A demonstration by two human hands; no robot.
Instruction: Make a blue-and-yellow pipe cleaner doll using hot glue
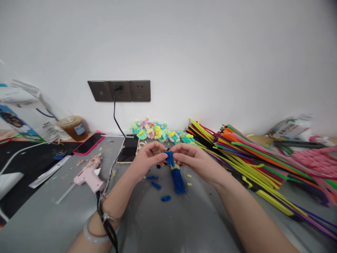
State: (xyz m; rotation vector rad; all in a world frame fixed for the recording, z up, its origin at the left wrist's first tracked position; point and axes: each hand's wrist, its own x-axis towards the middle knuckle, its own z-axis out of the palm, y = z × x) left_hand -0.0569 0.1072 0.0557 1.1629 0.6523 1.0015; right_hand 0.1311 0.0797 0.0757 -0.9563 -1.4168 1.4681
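Between my two hands is a small blue fuzzy pipe cleaner piece. My left hand pinches its left side with thumb and fingertips. From the other side, the thumb and fingers of my right hand close on it as well. Just below is a blue pipe cleaner bundle with a yellow band near its top; whether it joins the held piece I cannot tell. Short blue pieces and a blue oval piece lie on the grey table, with tiny yellow bits to the right.
A pink glue gun and its cord lie left, close to my forearm. Behind are a pink-cased phone, another phone, a drink cup and a pile of pastel pieces. Long colourful pipe cleaners spread across the right.
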